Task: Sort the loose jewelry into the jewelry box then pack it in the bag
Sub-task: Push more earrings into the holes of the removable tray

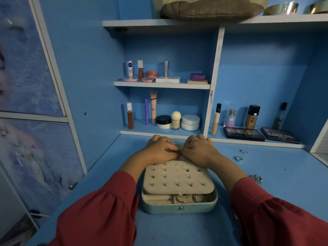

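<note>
A: While your left hand [160, 150] and right hand [198, 149] meet at the far edge of the jewelry box [179, 204], where's the grip at?

B: Both hands curled, fingertips touching each other over the back of the earring panel [177, 178]. You look to be pinching sth small between them, but it's too tiny and hidden to name. Can't tell what the grip holds.

A: And the box?

B: Pale green, open, center of the blue table [110, 174], just in front of you. The cream panel lies tilted over the tray w/ rows of stud posts sticking up. Under its near edge you can see a compartment w/ a few metal pieces, prob. hoops.

A: Loose stuff?

B: To your right on the table: two rings [238, 158], one behind the other, well apart from the box. Nearer you, a small silver cluster [257, 178], beside your right sleeve [276, 217]. Too small to tell what kind.

A: Rest?

B: Cosmetics on the shelves [161, 84] behind: tubes, jars, bottles, two eyeshadow palettes [244, 133] at right. A brown bag [211, 8] sits on the top shelf.
</note>
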Action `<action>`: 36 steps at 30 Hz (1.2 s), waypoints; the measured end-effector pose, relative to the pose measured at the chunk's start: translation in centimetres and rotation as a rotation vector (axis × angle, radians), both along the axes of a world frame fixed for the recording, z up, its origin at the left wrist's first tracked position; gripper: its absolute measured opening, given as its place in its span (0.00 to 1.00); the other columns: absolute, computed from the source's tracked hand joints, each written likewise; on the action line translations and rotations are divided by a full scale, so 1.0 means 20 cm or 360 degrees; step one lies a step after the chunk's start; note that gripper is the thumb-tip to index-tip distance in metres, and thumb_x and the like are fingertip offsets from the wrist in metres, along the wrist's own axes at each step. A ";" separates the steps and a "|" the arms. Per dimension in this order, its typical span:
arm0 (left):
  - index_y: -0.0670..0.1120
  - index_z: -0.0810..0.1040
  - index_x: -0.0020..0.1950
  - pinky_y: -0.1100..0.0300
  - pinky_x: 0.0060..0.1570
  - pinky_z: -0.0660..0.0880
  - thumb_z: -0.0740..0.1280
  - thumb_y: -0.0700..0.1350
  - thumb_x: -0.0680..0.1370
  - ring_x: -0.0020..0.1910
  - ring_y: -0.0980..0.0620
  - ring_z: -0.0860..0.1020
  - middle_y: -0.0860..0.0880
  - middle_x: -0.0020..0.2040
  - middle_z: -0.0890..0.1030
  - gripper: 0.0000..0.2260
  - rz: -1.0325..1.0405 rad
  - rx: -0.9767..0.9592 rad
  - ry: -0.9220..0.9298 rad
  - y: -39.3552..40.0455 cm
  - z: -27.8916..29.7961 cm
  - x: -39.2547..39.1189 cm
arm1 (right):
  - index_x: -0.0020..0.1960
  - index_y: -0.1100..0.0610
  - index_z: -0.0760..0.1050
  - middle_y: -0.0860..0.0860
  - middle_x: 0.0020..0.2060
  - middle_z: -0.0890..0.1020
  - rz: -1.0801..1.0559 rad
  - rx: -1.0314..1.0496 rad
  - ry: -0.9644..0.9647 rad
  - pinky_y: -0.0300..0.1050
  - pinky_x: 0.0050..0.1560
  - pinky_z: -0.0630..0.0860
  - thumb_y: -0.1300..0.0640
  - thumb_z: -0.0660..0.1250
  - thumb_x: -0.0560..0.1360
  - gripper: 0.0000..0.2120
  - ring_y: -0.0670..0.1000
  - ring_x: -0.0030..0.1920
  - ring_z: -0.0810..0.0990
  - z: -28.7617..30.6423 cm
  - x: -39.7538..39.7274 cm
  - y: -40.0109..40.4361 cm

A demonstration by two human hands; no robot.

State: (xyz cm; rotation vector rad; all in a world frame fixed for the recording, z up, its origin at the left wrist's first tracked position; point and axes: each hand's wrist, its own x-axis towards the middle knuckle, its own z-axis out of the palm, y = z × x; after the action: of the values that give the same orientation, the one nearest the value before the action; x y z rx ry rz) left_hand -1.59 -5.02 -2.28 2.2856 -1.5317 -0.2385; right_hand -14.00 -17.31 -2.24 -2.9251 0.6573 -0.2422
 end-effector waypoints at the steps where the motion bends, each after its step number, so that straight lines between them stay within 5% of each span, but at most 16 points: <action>1: 0.59 0.78 0.61 0.54 0.68 0.56 0.64 0.56 0.78 0.68 0.50 0.59 0.55 0.67 0.70 0.13 -0.0007 0.0013 -0.0012 0.00 0.00 0.00 | 0.57 0.49 0.78 0.46 0.61 0.71 0.0011 -0.0010 -0.0028 0.46 0.57 0.56 0.45 0.51 0.80 0.19 0.48 0.57 0.62 -0.01 0.00 -0.01; 8: 0.54 0.81 0.55 0.53 0.69 0.55 0.65 0.53 0.78 0.69 0.50 0.59 0.52 0.67 0.70 0.09 -0.0009 -0.0152 0.0099 0.01 0.00 0.00 | 0.44 0.44 0.80 0.48 0.53 0.78 -0.0140 0.0172 -0.0444 0.49 0.54 0.62 0.48 0.59 0.77 0.11 0.53 0.59 0.69 0.03 -0.03 -0.09; 16: 0.59 0.80 0.46 0.55 0.68 0.59 0.69 0.49 0.76 0.65 0.53 0.63 0.55 0.57 0.73 0.04 0.0107 -0.0416 0.0324 0.06 -0.02 0.06 | 0.50 0.40 0.82 0.46 0.57 0.77 -0.0033 0.0199 0.0055 0.47 0.56 0.58 0.41 0.66 0.73 0.09 0.51 0.63 0.65 0.09 -0.11 -0.13; 21: 0.61 0.79 0.43 0.53 0.69 0.60 0.69 0.46 0.76 0.65 0.52 0.64 0.55 0.55 0.73 0.08 0.0126 -0.0431 0.0335 0.08 -0.01 0.07 | 0.30 0.43 0.80 0.46 0.44 0.78 -0.0043 0.0310 -0.0071 0.48 0.55 0.64 0.41 0.64 0.74 0.16 0.51 0.55 0.69 0.12 -0.09 -0.13; 28: 0.63 0.79 0.43 0.50 0.69 0.61 0.69 0.47 0.75 0.65 0.52 0.64 0.56 0.55 0.73 0.09 0.0108 -0.0400 0.0319 0.09 -0.01 0.07 | 0.38 0.48 0.82 0.47 0.50 0.79 -0.0151 0.0067 0.0045 0.50 0.55 0.60 0.39 0.56 0.77 0.21 0.50 0.57 0.68 0.09 -0.08 -0.15; 36: 0.62 0.79 0.42 0.50 0.68 0.62 0.70 0.46 0.75 0.65 0.51 0.64 0.57 0.53 0.74 0.09 0.0107 -0.0407 0.0319 0.09 -0.02 0.08 | 0.34 0.44 0.77 0.48 0.50 0.78 -0.0088 0.0011 0.0100 0.51 0.61 0.62 0.36 0.61 0.74 0.17 0.50 0.57 0.67 0.09 -0.08 -0.12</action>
State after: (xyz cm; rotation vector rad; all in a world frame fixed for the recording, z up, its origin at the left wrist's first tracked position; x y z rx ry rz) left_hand -0.08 -3.21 -2.63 2.0425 -1.3020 -0.2306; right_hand -15.53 -19.71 -0.36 -2.9215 0.7474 -0.1538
